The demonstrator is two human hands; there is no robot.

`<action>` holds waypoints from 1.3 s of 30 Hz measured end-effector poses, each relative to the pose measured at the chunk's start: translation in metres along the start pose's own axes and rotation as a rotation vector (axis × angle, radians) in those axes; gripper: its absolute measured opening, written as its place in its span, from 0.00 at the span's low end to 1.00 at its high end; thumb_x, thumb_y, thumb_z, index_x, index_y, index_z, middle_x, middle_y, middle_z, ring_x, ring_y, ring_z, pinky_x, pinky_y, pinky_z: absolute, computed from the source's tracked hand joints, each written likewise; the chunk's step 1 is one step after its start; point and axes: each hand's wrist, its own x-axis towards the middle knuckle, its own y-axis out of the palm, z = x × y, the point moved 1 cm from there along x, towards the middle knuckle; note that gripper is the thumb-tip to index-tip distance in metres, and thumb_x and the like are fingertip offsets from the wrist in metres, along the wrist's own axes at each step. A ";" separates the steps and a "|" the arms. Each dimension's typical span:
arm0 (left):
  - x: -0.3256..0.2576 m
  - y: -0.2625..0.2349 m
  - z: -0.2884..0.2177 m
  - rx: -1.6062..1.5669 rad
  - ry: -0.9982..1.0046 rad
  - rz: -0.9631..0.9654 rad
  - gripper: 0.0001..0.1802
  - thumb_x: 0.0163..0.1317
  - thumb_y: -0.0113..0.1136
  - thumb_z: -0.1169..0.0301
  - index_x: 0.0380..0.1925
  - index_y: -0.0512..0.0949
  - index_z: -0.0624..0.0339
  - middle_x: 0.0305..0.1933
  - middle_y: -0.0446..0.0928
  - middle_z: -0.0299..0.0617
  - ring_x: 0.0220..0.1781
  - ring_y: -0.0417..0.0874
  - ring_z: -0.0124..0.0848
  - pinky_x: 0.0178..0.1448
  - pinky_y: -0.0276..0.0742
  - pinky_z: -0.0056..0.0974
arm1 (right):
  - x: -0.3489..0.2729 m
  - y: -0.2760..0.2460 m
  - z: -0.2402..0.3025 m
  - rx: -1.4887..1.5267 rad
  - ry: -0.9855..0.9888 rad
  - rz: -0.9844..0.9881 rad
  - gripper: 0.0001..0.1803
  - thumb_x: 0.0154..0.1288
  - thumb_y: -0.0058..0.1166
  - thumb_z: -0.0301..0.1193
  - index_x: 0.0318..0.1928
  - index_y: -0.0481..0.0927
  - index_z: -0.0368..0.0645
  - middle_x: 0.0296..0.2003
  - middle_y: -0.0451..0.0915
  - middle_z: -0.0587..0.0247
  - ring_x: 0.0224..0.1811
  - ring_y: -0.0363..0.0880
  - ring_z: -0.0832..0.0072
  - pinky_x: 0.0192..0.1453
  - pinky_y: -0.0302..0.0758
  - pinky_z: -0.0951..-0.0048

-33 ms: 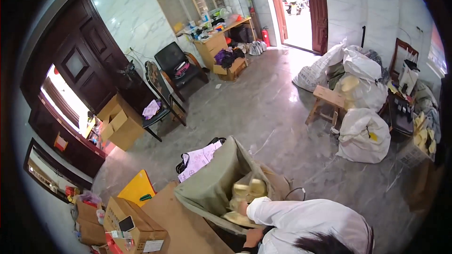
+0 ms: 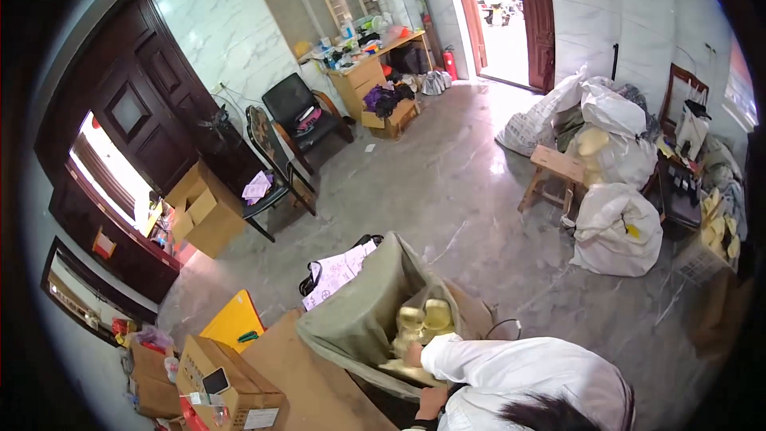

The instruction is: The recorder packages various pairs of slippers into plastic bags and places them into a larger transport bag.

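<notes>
Neither of my own hands shows in the head view. At the lower right, a person in a white top (image 2: 527, 367) bends over a large container lined with grey-green cloth (image 2: 351, 315). One hand of that person (image 2: 412, 353) reaches inside, touching pale yellow, rounded pieces (image 2: 437, 315); its fingertips are partly hidden. The person's other hand (image 2: 432, 401) rests at the container's near edge. Clear plastic seems to wrap some of the yellow pieces. Dark hair (image 2: 550, 413) shows at the bottom edge.
Left of the container are a brown board (image 2: 319, 383), a cardboard box (image 2: 239, 395) with a phone (image 2: 215, 381) on it, and a yellow sheet (image 2: 231, 323). Two chairs (image 2: 299, 108) stand farther back. A wooden stool (image 2: 556, 164) and stuffed white sacks (image 2: 618, 231) occupy the right side.
The person's hand inside the container has moved very slightly, and the pale yellow pieces beside it have tilted a little. Elsewhere the room looks the same.
</notes>
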 end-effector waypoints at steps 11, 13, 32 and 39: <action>-0.022 0.007 -0.010 0.046 -0.054 -0.221 0.10 0.50 0.50 0.66 0.29 0.77 0.57 0.23 0.77 0.49 0.26 0.79 0.47 0.30 0.70 0.50 | -0.143 -0.046 -0.015 0.216 -0.348 0.159 0.14 0.54 0.51 0.41 0.32 0.82 0.45 0.32 0.81 0.55 0.37 0.78 0.56 0.38 0.73 0.56; -0.012 0.005 -0.010 0.132 -0.023 -0.315 0.08 0.50 0.50 0.66 0.24 0.77 0.55 0.23 0.78 0.44 0.25 0.80 0.41 0.30 0.68 0.46 | -0.138 -0.067 -0.025 0.282 -0.420 0.272 0.15 0.54 0.51 0.42 0.33 0.82 0.45 0.33 0.81 0.55 0.38 0.78 0.56 0.39 0.73 0.56; -0.194 -0.032 -0.050 0.135 -0.798 -0.583 0.26 0.55 0.48 0.67 0.57 0.68 0.52 0.67 0.54 0.51 0.70 0.49 0.50 0.70 0.35 0.59 | -0.109 0.020 -0.034 -0.058 -0.336 1.005 0.13 0.50 0.53 0.36 0.34 0.83 0.42 0.36 0.80 0.50 0.39 0.78 0.56 0.44 0.73 0.60; -0.314 0.050 -0.089 -0.260 -1.565 -0.664 0.27 0.55 0.47 0.68 0.59 0.66 0.50 0.67 0.50 0.57 0.68 0.47 0.60 0.66 0.42 0.64 | -0.094 -0.073 0.020 0.422 0.035 -0.257 0.15 0.59 0.42 0.28 0.46 0.71 0.34 0.42 0.75 0.41 0.45 0.73 0.46 0.49 0.69 0.57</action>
